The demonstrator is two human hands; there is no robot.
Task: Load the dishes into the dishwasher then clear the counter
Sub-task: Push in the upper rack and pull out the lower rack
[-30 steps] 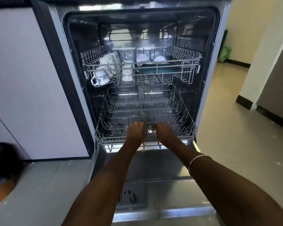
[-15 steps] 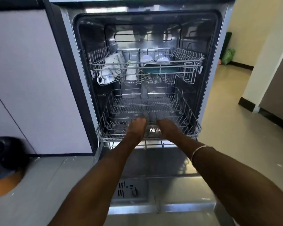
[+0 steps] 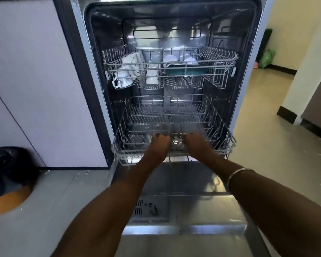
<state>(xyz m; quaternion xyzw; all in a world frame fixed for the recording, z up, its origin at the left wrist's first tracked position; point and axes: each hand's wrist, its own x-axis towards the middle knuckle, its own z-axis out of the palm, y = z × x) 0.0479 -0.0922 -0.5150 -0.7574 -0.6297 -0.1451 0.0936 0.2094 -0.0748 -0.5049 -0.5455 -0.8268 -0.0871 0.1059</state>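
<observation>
Hands: your left hand (image 3: 158, 147) and right hand (image 3: 197, 145) curl over the lower rack (image 3: 220, 145) front rim; keep both grips level, slide it evenly.

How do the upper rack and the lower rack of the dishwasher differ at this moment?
The upper rack holds white cups and a dark green dish; the lower rack shows almost no dishes, only something small and blurred at its front. The upper rack sits inside the tub; the lower rack's front edge reaches out over the open door. No hand touches the upper rack; the left hand and right hand are at the lower rack's front. Both are grey wire racks.
</observation>
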